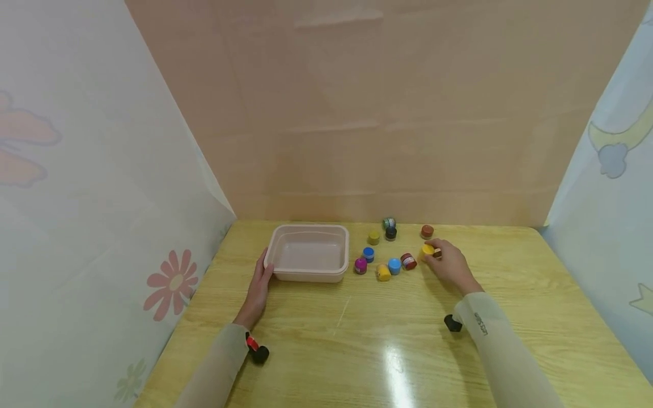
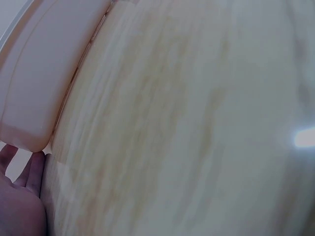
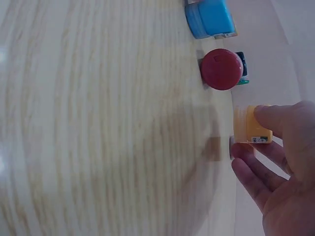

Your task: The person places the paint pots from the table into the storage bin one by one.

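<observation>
At the left side of a beige plastic tray (image 1: 307,277), my left hand (image 1: 257,292) holds the near corner. Its thumb lies at the rim and its fingers are against the side wall; in the left wrist view the fingertips meet the tray's end (image 2: 37,108). My right hand (image 1: 451,266) pinches a small yellow paint jar (image 3: 258,125) between thumb and fingers. A brown-lidded jar (image 1: 437,253) shows beside those fingers, partly hidden; I cannot tell whether they touch it. Closest to the left of the right hand lies a dark red jar (image 1: 408,261).
Between tray and right hand stand or lie several more jars, among them a light blue jar (image 1: 394,266), an orange-yellow jar (image 1: 384,273), a magenta jar (image 1: 360,266) and a blue jar (image 1: 368,254). A red-brown jar (image 1: 427,231) stands near the back wall (image 1: 388,141).
</observation>
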The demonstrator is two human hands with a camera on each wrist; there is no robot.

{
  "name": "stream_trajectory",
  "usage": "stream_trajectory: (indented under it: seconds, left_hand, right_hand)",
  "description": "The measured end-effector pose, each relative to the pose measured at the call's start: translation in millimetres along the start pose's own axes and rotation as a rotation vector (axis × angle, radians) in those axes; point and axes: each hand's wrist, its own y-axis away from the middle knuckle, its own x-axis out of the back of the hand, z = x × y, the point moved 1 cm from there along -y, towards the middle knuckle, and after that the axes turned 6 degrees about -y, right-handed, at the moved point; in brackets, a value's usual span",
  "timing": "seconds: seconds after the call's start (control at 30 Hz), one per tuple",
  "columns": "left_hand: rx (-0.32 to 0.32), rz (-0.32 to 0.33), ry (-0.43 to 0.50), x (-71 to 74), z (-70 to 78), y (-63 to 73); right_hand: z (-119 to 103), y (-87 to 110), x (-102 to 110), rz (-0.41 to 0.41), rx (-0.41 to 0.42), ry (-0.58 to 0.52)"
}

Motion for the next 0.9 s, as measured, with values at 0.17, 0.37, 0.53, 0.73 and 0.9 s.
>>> stream_trajectory:
  seconds: [0.17, 0.37, 0.53, 0.73, 0.9]
  left_hand:
    - [0.001, 0.001, -0.005, 1.3, -2.1, 1.5]
    - [0.012, -0.009, -0.016, 1.1, 0.8, 1.9]
    - [0.017, -0.012, -0.023, 1.4, 1.3, 3.4]
    - [0.072, -0.046, -0.016, 4.0, 14.2, 7.6]
    - [0.065, -0.067, -0.023, 6.0, 35.4, 15.6]
  right_hand:
    - [-7.6, 1.9, 4.9, 0.049, 0.024, -0.026]
    - [-17.1, 3.3, 12.4, 0.111, 0.011, -0.056]
    - [-23.7, 4.6, 16.1, 0.162, 0.016, -0.113]
    - [-33.9, 3.2, 20.4, 0.221, 0.026, -0.229]
    - [-44.5, 3.6, 24.1, 0.272, 0.059, -0.326]
